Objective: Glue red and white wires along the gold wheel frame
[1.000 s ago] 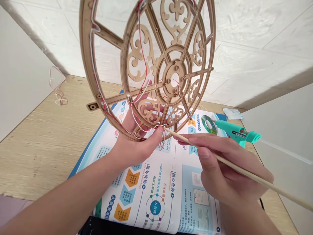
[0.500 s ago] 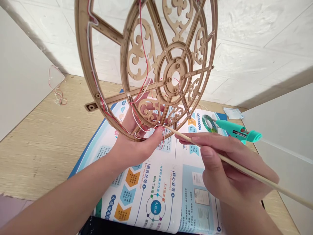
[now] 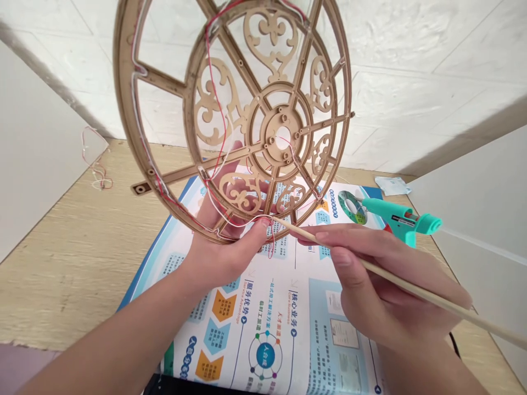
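My left hand [image 3: 228, 247] grips the lower rim of a round gold-brown openwork frame [image 3: 123, 99], which stands tilted up before me. Its fingers are behind the frame, and the thumb presses at the front near the bottom. Thin red and white wires [image 3: 222, 118] run in the frame's channels and hang loose across its openings. In my right hand [image 3: 395, 280] is a thin wooden stick [image 3: 395, 281], pinched like a pen. The stick's tip meets the white wire at the lower rim, just beside my left thumb.
A teal glue gun [image 3: 401, 219] lies at the right on a printed poster sheet [image 3: 263, 296]. Behind it is a small white packet [image 3: 392, 185]. A loose tangle of red and white wire [image 3: 100, 178] lies at left on the wood-look surface [image 3: 74, 247]. White brick-pattern wall [image 3: 411, 82] stands behind.
The frame has shifted left and slightly down in view, leaning so that more of its upper part shows. Both hands keep their holds, and the stick tip stays by the left thumb.
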A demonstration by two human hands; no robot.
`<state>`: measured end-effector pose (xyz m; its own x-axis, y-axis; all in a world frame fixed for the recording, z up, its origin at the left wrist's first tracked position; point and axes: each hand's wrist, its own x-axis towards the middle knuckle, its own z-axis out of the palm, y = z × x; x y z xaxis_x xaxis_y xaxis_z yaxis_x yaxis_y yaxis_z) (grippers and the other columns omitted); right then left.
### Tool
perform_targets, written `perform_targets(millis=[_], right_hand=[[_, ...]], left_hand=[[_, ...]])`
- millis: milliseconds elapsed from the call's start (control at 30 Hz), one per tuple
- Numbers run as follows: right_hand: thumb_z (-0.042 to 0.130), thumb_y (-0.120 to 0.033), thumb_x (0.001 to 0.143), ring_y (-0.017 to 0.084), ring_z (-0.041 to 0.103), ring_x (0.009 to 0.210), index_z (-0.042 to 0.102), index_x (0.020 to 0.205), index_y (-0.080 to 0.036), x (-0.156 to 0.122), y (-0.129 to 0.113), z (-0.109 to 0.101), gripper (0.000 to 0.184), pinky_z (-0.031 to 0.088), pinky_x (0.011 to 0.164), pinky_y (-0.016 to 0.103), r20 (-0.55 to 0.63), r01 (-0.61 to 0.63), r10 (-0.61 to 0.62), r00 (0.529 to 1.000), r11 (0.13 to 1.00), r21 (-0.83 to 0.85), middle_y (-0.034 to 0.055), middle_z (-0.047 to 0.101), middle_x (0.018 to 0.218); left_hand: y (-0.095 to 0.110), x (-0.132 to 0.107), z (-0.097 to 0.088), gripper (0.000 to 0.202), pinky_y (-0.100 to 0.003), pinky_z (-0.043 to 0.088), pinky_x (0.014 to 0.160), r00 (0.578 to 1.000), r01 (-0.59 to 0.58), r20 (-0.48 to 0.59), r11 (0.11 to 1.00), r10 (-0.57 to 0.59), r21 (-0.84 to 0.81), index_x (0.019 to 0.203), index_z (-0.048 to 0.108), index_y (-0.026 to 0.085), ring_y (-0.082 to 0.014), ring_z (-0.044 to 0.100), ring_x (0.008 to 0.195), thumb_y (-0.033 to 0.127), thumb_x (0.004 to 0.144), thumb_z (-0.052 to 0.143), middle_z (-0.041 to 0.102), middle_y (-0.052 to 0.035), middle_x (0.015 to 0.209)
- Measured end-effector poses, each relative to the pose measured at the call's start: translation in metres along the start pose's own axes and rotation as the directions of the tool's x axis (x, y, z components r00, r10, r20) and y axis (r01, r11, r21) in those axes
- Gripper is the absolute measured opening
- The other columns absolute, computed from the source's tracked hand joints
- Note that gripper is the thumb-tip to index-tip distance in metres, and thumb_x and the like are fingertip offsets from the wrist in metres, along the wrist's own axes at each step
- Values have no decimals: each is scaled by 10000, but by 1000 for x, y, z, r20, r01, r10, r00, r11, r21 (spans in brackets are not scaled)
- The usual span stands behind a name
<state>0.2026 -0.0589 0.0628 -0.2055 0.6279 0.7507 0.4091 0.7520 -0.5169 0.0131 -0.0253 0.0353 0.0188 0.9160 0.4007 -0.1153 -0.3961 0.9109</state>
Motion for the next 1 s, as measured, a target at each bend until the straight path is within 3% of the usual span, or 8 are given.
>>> perform_targets(millis=[100,233,467,667,867,1000], right_hand=[[669,-14,887,166,787,828,764,1145,-170,0,0,-3,316,660,674,245,21,-10,11,1000,1000,-28,47,824,971],[670,-33,894,144,786,800,746,1121,-195,-2,0,-5,289,651,673,215,55,-28,33,998,997,-78,24,823,962],[683,-65,904,161,803,830,745,1116,-210,-2,0,-6,263,659,699,216,48,-48,53,997,994,-94,29,829,957],[685,-90,921,121,791,824,739,1059,-167,-3,-1,-6,167,638,745,157,60,-51,58,996,991,-121,34,824,949],[667,-79,922,129,795,782,725,1063,-161,-1,0,-6,173,652,725,160,77,0,9,997,993,-122,39,823,912],[621,-74,947,157,809,856,715,1100,-164,-3,1,-4,201,678,779,213,109,31,-17,994,992,-126,65,827,960]], left_hand=[[2,1,1,536,-556,675,933,1000,-6,9,999,6,39,1339,624,365,-314,775,1108,108,872,686,814,-17,1035],[2,1,2,553,-537,685,881,999,30,10,999,-30,21,1381,590,350,-326,778,1100,152,882,723,816,-39,1083],[0,0,1,624,-528,690,894,997,72,-6,997,-72,-26,1436,520,346,-302,811,980,195,884,768,822,-32,1073],[-5,-1,-1,589,-505,680,938,994,105,-5,990,-106,-89,1397,545,342,-277,800,1040,176,879,769,818,-12,1082],[-9,-5,-3,549,-547,638,1044,984,179,7,972,-180,-149,1355,585,374,-290,754,1183,198,875,784,812,-1,1077],[-10,-5,-3,550,-533,668,991,981,195,23,973,-194,-122,1361,585,408,-293,773,1134,239,878,788,812,4,1075]])
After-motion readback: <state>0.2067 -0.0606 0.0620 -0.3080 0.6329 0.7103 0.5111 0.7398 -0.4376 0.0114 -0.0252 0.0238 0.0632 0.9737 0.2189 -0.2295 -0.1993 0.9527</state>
